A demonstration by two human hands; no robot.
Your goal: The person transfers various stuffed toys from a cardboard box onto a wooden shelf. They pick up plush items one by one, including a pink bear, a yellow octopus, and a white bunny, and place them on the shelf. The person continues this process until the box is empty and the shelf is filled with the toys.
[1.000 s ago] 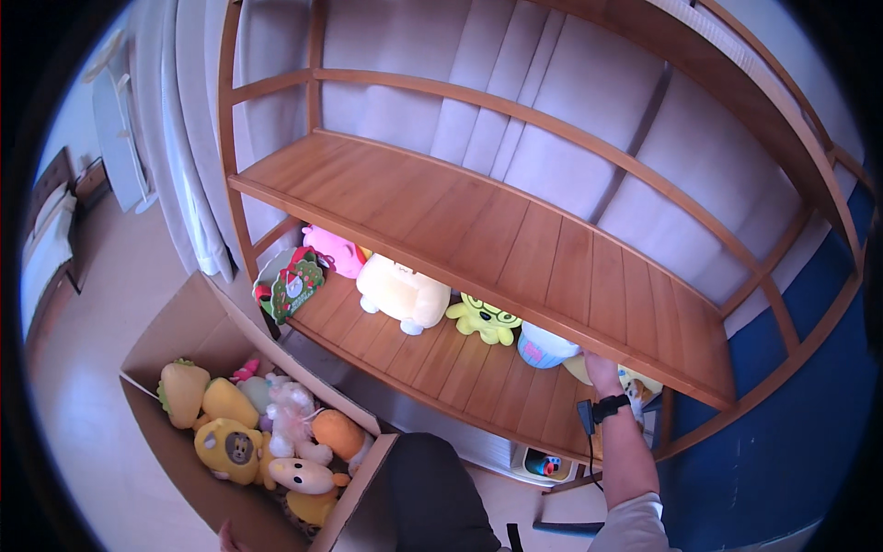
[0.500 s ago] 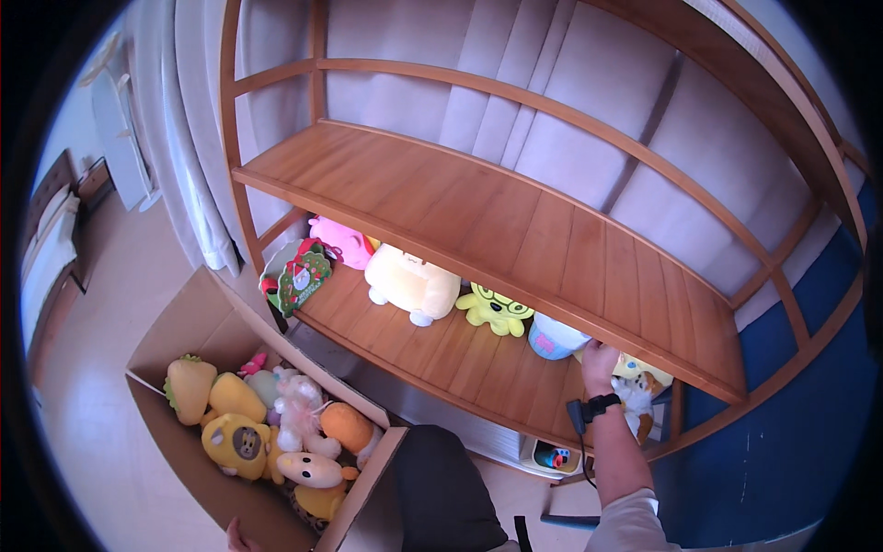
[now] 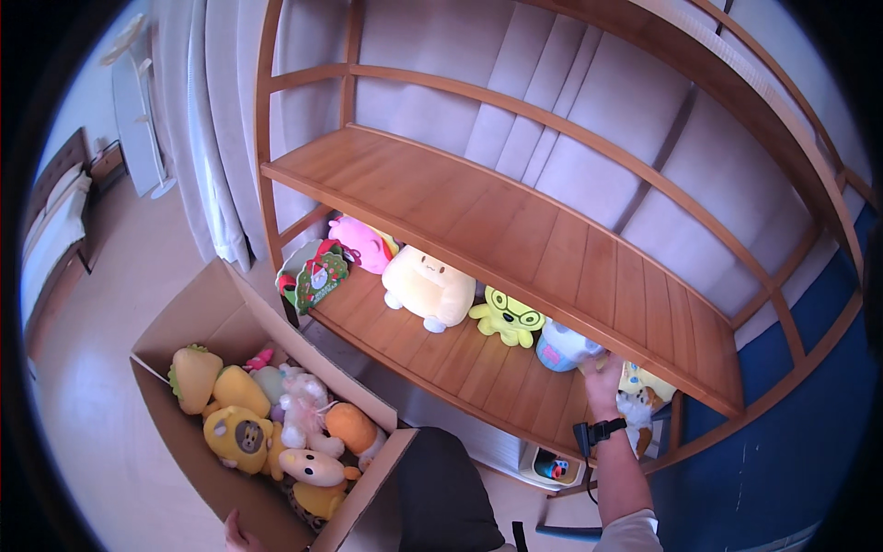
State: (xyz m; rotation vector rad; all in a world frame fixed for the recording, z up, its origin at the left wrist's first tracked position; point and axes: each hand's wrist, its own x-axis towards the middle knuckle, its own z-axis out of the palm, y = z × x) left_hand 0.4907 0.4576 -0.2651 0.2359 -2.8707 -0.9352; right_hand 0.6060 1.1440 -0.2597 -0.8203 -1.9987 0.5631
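My right hand (image 3: 602,375) reaches onto the lower shelf (image 3: 441,363), its fingers closed at the right side of a blue and white plush toy (image 3: 561,347). The fingertips are partly hidden. Beside this hand lie a brown and white plush (image 3: 636,407) and a pale yellow plush (image 3: 644,379). Low in the view, my left hand (image 3: 241,534) grips the near edge of an open cardboard box (image 3: 189,460); only part of it shows. Inside the box are several plush toys, among them a yellow one with a brown face (image 3: 246,437) and an orange one (image 3: 351,427).
Along the lower shelf sit a yellow-green plush with glasses (image 3: 508,317), a cream plush (image 3: 430,287), a pink plush (image 3: 361,247) and a green Christmas bag (image 3: 317,276). The upper wooden shelf (image 3: 478,221) overhangs them. A small bin (image 3: 552,467) stands beneath.
The view has shifted slightly, so the shelf appears farther right. My right hand has drawn a little down and left relative to the toys, and more of the blue and white plush shows.
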